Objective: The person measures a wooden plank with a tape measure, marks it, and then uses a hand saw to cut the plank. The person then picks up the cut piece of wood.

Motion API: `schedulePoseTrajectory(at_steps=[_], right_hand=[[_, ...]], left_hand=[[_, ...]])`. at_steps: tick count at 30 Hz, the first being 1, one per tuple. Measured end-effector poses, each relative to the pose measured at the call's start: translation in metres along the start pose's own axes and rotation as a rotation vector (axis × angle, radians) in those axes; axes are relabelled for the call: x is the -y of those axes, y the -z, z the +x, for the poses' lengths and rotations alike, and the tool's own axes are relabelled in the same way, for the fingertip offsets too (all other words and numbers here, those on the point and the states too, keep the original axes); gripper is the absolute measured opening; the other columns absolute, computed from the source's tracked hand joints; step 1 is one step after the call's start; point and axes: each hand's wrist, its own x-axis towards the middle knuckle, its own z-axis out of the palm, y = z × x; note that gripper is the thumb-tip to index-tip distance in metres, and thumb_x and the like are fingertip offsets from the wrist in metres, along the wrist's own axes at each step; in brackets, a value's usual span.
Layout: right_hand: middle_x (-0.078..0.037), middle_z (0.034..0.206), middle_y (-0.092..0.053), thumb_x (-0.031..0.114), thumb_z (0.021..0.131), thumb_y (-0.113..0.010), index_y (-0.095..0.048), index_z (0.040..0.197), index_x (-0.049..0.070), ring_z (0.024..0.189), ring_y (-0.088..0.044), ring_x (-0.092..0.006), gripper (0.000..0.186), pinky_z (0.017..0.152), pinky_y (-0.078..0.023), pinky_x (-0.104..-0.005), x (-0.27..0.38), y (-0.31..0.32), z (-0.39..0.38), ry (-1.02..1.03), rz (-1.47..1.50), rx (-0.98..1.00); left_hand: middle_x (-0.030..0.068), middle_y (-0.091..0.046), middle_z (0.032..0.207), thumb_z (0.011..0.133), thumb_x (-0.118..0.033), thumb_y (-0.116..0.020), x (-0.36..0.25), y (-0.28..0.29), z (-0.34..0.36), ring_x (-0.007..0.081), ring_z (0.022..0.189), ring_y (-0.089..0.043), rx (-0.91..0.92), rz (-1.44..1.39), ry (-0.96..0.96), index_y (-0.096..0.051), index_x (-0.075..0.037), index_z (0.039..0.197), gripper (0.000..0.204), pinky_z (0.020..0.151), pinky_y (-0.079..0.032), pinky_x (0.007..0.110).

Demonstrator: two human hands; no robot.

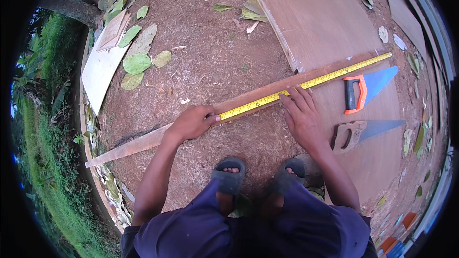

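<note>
A long narrow wooden plank [143,139] lies slantwise across the ground in front of me, from lower left to upper right. Along it stretches the yellow blade of a tape measure [258,102]. My left hand [192,123] is closed at the blade's left end, with thumb and fingertips pinching it against the plank. Whether a tape case sits under that hand is hidden. My right hand [302,114] rests with outstretched fingers on the blade and plank, near the middle. To its right, an orange-and-black-handled handsaw [356,94] and a wooden-handled handsaw [351,134] lie on a board.
One large plywood sheet [330,14] lies beyond the plank; another brown board [368,172] is under the saws. A white panel [99,74] with small wood pieces lies at left among fallen leaves [136,64]. My sandalled feet [228,174] stand close to the plank.
</note>
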Motion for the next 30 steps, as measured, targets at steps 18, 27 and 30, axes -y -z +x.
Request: schedulePoseTrajectory(at_steps=[18, 27, 30], right_hand=[[-0.012, 0.153, -0.046, 0.017, 0.090, -0.067, -0.057, 0.140, 0.009, 0.149, -0.035, -0.0327, 0.052, 0.123, -0.026, -0.0523, 0.007, -0.065, -0.011, 0.004, -0.008, 0.005], [-0.012, 0.157, -0.043, 0.019, 0.092, -0.065, -0.052, 0.145, 0.009, 0.150, -0.033, -0.0348, 0.056, 0.123, -0.026, -0.0521, 0.016, -0.063, -0.010, -0.066, 0.061, 0.035], [-0.012, 0.155, -0.045, 0.020, 0.091, -0.064, -0.054, 0.142, 0.007, 0.149, -0.034, -0.0335, 0.054, 0.122, -0.028, -0.0524, 0.022, -0.062, -0.010, -0.075, 0.029, 0.023]], left_hand=[[0.0225, -0.068, 0.088, 0.088, -0.031, -0.075, -0.032, -0.014, 0.005, 0.0414, 0.086, -0.066, -0.204, 0.122, 0.130, -0.070, 0.001, 0.087, 0.033, 0.081, -0.049, 0.049], [0.0183, -0.069, 0.096, 0.086, -0.020, -0.075, -0.027, -0.017, 0.011, 0.0381, 0.101, -0.064, -0.240, 0.092, 0.081, -0.072, -0.003, 0.094, 0.019, 0.088, -0.049, 0.049], [0.0181, -0.068, 0.095, 0.085, -0.019, -0.075, -0.020, -0.023, 0.010, 0.0388, 0.095, -0.064, -0.331, 0.131, 0.008, -0.070, -0.001, 0.091, 0.020, 0.085, -0.050, 0.047]])
